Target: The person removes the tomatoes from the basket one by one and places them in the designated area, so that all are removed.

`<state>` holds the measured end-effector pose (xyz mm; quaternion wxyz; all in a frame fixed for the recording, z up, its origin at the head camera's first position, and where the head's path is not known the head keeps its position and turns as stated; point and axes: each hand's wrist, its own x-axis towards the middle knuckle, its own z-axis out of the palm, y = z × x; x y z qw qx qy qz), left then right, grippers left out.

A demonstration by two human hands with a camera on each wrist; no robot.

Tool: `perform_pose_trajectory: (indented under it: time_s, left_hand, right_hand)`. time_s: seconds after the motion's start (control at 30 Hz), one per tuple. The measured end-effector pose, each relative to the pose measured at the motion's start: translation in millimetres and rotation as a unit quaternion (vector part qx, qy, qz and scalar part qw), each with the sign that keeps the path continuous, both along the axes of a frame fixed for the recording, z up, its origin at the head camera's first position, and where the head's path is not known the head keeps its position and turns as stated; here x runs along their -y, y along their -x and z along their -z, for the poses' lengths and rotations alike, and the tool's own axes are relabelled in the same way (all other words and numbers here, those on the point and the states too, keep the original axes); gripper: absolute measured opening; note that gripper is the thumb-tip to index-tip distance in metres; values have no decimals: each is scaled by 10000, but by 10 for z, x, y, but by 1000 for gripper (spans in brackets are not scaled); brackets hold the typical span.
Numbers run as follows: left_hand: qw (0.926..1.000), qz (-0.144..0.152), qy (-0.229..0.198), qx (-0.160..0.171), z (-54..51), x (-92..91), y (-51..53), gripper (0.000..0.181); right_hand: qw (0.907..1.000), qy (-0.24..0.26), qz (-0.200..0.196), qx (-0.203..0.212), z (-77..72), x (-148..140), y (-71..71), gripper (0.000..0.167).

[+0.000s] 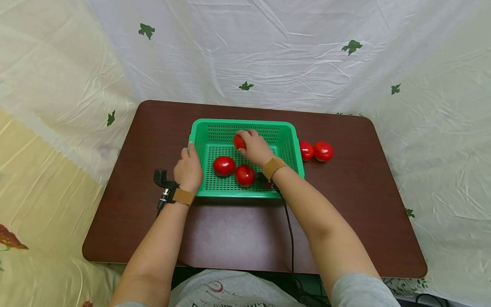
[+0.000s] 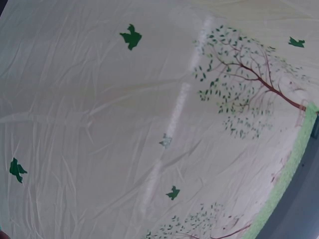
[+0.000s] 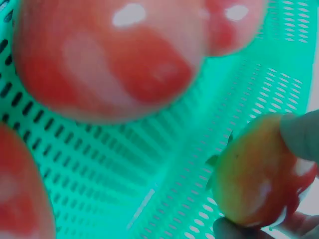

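Note:
A green perforated plastic basket [image 1: 245, 194] stands on the brown table. Inside its far half, my right hand [image 1: 256, 149] grips a red tomato [image 1: 239, 141] between thumb and fingers. The right wrist view shows this held tomato [image 3: 254, 172] with green leaf tips at its stem end. Below it in the basket lie a tomato [image 1: 224, 166] at the left and another tomato [image 1: 245, 175] nearer the middle. One more tomato [image 1: 267, 184] is partly hidden under my right wrist. My left hand [image 1: 189, 169] rests on the basket's left rim with its fingers extended.
Two tomatoes, one [image 1: 306, 151] against the basket's right side and one [image 1: 323, 151] beside it, lie on the brown table [image 1: 368, 204]. A black cable [image 1: 290, 230] runs from my right wrist over the table's front edge. Pale printed curtains [image 1: 268, 51] surround the table.

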<state>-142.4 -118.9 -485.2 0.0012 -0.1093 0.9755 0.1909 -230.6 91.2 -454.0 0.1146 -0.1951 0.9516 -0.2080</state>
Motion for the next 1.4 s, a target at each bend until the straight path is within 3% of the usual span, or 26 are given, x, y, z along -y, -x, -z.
perform_pose_trajectory:
  time_s: [0.3, 0.5, 0.97, 1.4]
  left_hand:
    - [10000, 8, 59, 53, 9, -10, 4, 66]
    - [9999, -42, 51, 78, 8, -4, 8, 67]
    - [9998, -20, 102, 141, -12, -9, -8, 68]
    - [9999, 10, 72, 103, -20, -10, -7, 67]
  right_hand:
    - [9949, 557, 635, -559, -341, -485, 6, 58]
    - [9924, 567, 828, -708, -458, -696, 2, 60]
    - [9875, 707, 1180, -776, -563, -1088, -59, 60]
    - [9730, 651, 2088, -738, -517, -1750, -280, 64]
